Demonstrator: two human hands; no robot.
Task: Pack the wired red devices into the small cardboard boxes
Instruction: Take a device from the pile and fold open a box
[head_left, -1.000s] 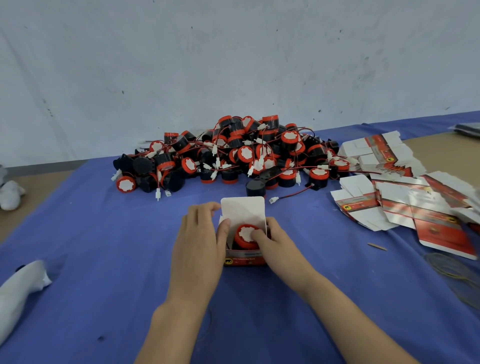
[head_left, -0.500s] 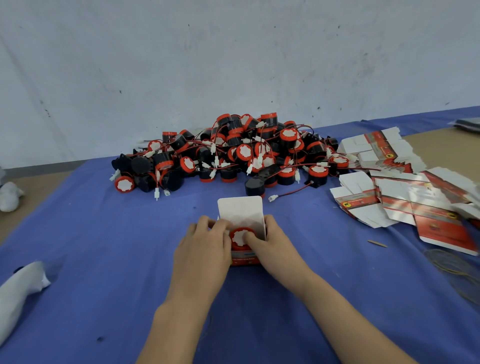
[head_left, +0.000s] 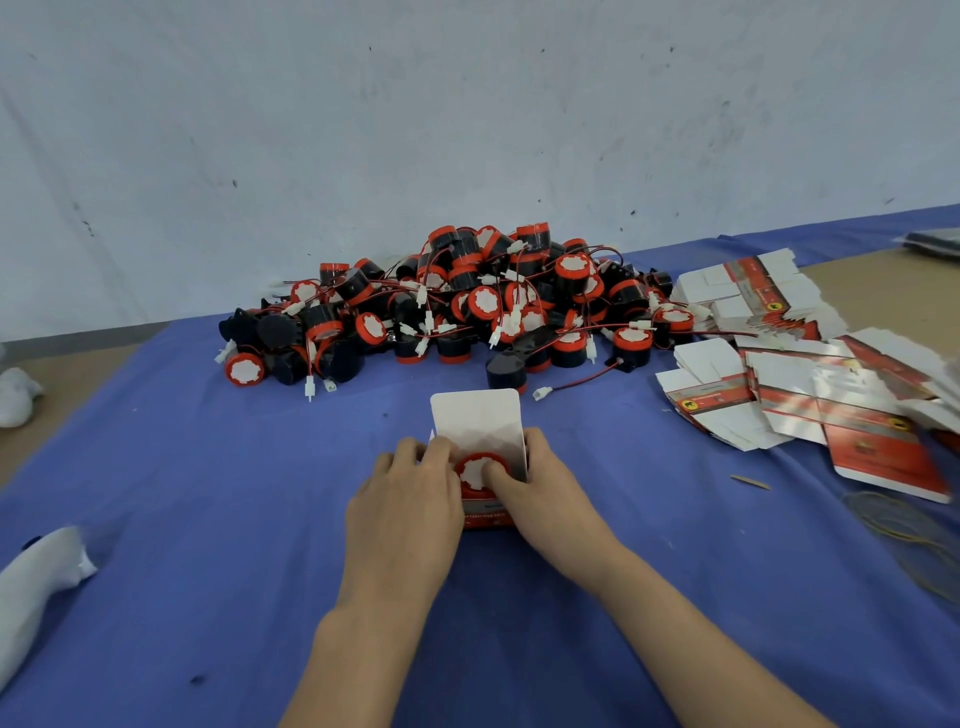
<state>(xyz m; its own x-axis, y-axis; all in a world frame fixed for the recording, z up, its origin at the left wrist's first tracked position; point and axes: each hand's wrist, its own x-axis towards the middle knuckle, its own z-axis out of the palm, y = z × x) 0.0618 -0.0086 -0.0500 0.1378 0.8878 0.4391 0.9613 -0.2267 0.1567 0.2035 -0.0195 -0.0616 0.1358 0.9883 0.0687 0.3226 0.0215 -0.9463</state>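
Head view: near the middle of the bench (head_left: 208, 493) a small box (head_left: 485, 514) stands with its lid flap (head_left: 475, 421) raised and one red device (head_left: 474, 470) in its mouth. The left hand (head_left: 410, 514) grips the left wall with curled fingers. The right hand (head_left: 545, 499) grips the right wall, thumb pressing the device. Step in hand: seating. Next: press fully home, then fold the flap down. The unpacked pile (head_left: 467, 306) lies toward the far edge.

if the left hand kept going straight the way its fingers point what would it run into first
The left hand points forward and slightly right, with its fingertips at the small cardboard box. It would likely meet the box's raised white flap first; the device pile lies beyond.
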